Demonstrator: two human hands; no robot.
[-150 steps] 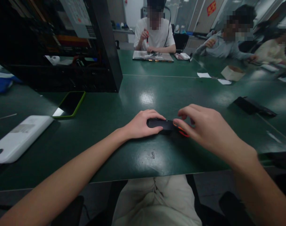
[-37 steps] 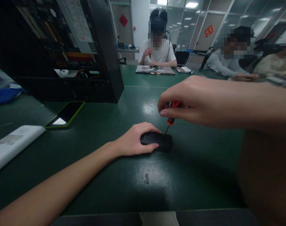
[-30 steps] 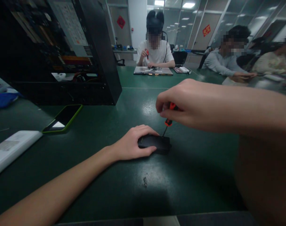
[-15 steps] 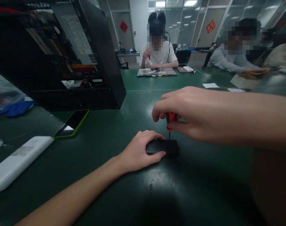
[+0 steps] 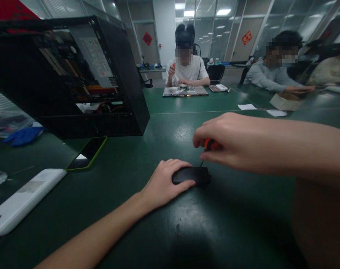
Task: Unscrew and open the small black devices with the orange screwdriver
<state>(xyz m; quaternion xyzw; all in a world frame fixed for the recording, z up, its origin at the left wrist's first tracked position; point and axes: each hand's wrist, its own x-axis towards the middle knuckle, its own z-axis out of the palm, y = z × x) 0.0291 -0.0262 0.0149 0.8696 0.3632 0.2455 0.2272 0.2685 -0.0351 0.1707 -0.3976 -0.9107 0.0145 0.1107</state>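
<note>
On the green tabletop lies a small black box-like device (image 5: 190,175), whose exact kind I cannot make out. My left hand (image 5: 165,183) grips its left end, thumb along the near side and fingers along the far side. My right hand (image 5: 221,140) is closed around a red and black screwdriver (image 5: 210,145), its palm covering most of the handle. The thin shaft slants down to the left, and its tip is at the device's top near the far right edge. Whether the tip sits in a screw is too small to tell.
A black open-sided computer case (image 5: 111,89) stands at the left. Near it lie a phone with a green edge (image 5: 87,154), a long white object (image 5: 27,200) and a blue glove (image 5: 23,136). Across the table a person (image 5: 188,71) works over a flat panel (image 5: 170,92).
My right hand has shifted right, and the screwdriver has gone from nearly upright to tilted. My left hand still holds the device. The whole view has moved slightly.
</note>
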